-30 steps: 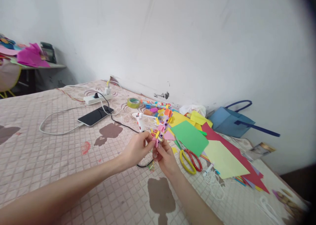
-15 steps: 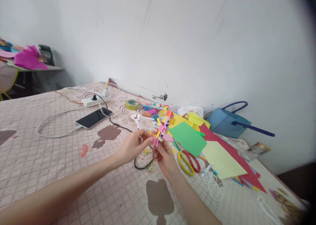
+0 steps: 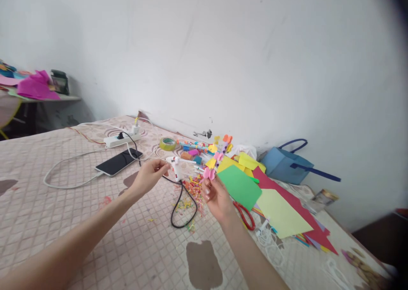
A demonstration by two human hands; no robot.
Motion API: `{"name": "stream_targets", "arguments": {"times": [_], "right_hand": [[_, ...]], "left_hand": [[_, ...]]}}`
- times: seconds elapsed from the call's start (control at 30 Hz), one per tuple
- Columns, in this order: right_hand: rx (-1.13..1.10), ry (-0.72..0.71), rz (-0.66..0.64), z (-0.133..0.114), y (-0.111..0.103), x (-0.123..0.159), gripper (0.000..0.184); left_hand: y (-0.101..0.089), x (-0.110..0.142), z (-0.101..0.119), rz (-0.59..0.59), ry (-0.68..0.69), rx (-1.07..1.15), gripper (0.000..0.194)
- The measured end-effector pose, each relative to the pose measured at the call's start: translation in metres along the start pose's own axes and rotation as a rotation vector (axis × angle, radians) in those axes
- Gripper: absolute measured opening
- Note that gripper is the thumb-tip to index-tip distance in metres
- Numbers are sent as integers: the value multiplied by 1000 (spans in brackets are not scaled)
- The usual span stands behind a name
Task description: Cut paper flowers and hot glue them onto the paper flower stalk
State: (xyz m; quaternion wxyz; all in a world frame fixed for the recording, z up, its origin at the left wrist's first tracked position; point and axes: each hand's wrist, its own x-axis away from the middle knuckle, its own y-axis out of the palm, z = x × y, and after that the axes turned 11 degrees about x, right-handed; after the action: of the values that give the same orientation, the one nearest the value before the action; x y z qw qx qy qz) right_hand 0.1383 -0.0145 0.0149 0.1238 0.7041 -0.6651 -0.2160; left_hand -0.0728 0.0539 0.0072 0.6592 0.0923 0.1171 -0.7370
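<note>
My right hand (image 3: pixel 216 198) pinches the lower end of a purple dotted stick decorated with paper flowers (image 3: pixel 218 156). The stick tilts up and away, with pink, yellow and orange flowers along it. My left hand (image 3: pixel 150 176) is apart from it, to the left, fingers pressed together by the white glue gun (image 3: pixel 176 171); whether anything is in that pinch is too small to tell. Behind my right hand lie small colourful paper scraps (image 3: pixel 196 190). Red-handled scissors (image 3: pixel 245 215) lie right of that hand, partly hidden.
A black cord (image 3: pixel 174 227) loops below the glue gun. Left are a phone (image 3: pixel 119 161) on a cable and a power strip (image 3: pixel 122 139). Tape (image 3: pixel 167 144) stands behind. Green paper (image 3: pixel 240 186), pale yellow paper (image 3: pixel 283 213) and a blue bag (image 3: pixel 283 164) are right.
My left hand has let go of the flower stick and moved left beside the glue gun. My right hand keeps the stick, now slightly further right. The view has shifted a little.
</note>
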Motion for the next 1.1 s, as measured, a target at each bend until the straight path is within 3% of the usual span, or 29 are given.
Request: {"name": "stream_targets", "arguments": {"times": [0.2,0.3,0.43,0.53,0.8,0.97,1.1], "right_hand": [[-110,49,-121,-48,10,-11,15],[-152,7,-160,-68,14,-10,16],[135,-144,-40,-78,18,-14,20],[456,-306,138,-71,19,-30,19],[711,-595,358,-23,29,-87,18],[875,-699,469,-6,31,-90,18],[1007,-775,567,-5,20,-78,18]], "left_hand": [[-14,-9,-6,86,-27,4,25],[-17,-10,-7,106,-30,8,26],[-20,-12,-9,130,-21,5,27],[-21,-14,-11,137,5,-13,26],[-24,-19,-24,138,68,-96,29],[-25,-20,-28,124,83,-130,30],[-23,-18,-28,94,90,-146,32]]}}
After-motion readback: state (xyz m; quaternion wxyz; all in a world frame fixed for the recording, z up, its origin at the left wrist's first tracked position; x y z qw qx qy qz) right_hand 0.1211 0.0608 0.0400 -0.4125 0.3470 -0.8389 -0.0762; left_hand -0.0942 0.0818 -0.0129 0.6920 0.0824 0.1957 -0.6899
